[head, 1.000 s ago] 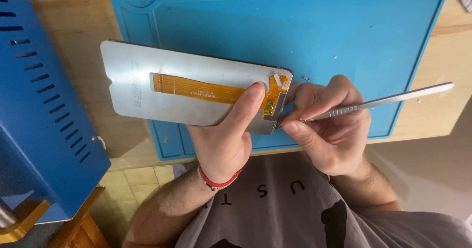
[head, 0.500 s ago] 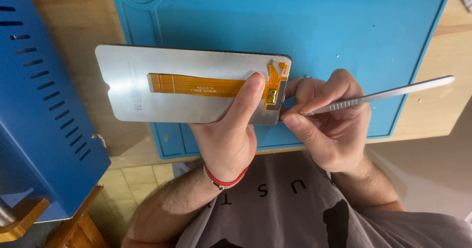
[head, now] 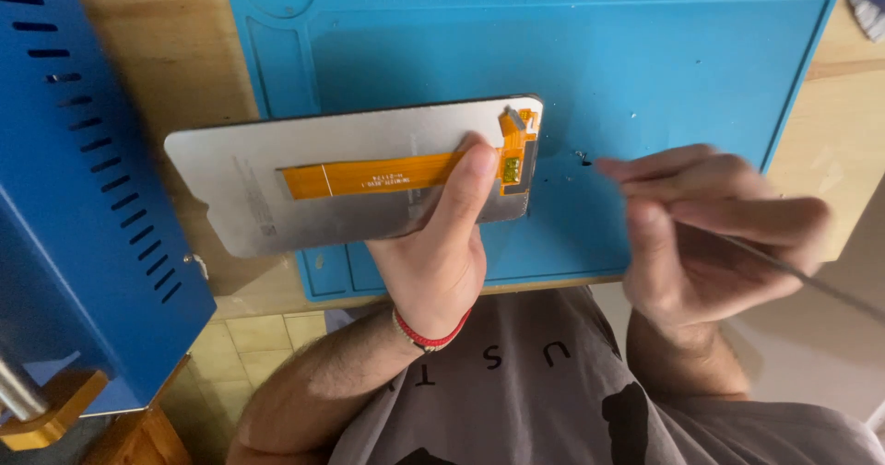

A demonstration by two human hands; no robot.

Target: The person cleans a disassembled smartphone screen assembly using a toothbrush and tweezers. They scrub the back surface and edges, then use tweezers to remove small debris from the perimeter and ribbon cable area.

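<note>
My left hand (head: 441, 248) grips a grey phone display panel (head: 258, 184), back side up, above the near edge of a blue work mat (head: 645, 87). Its thumb presses on the orange flex ribbon (head: 369, 176) near the connector (head: 513, 156) at the panel's right end. My right hand (head: 710, 230) is blurred, apart from the panel to its right, and holds a thin metal tool (head: 811, 281) whose handle trails off to the lower right. The tool's tip is hidden by the fingers.
A blue metal housing with vent slots (head: 83, 207) stands at the left on the wooden bench (head: 175, 50). A yellow part (head: 46, 410) sits below it. Tiled floor (head: 249, 345) shows under the bench edge. Small specks lie on the mat.
My right hand has pulled the metal tool away from the connector, moving right and down. My left hand has shifted the panel slightly up and right.
</note>
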